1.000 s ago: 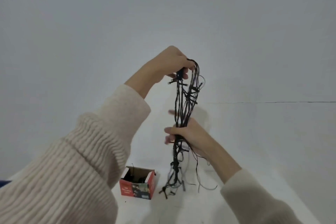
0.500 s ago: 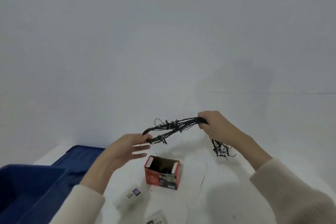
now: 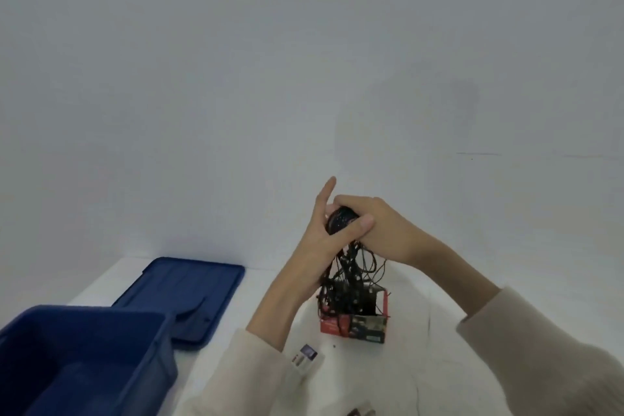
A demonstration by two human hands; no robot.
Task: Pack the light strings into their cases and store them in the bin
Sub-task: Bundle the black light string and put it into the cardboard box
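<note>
Fingers (image 3: pixel 355 202) on light string (image 3: pixel 341 222), vertical — ends down

The bin (image 3: pixel 101 312) sits at the table's (image 3: pixel 439 331) near left; the lid (image 3: pixel 189 294) lies just behind it; the case (image 3: pixel 358 329) stands to their right; the string (image 3: pixel 351 267) hangs into the case from the left hand (image 3: pixel 324 246) and right hand (image 3: pixel 381 230) above.

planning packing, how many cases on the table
3: the red case under the string, a white case by the left sleeve, a third case cut off at bottom edge. More may be hidden.
</note>
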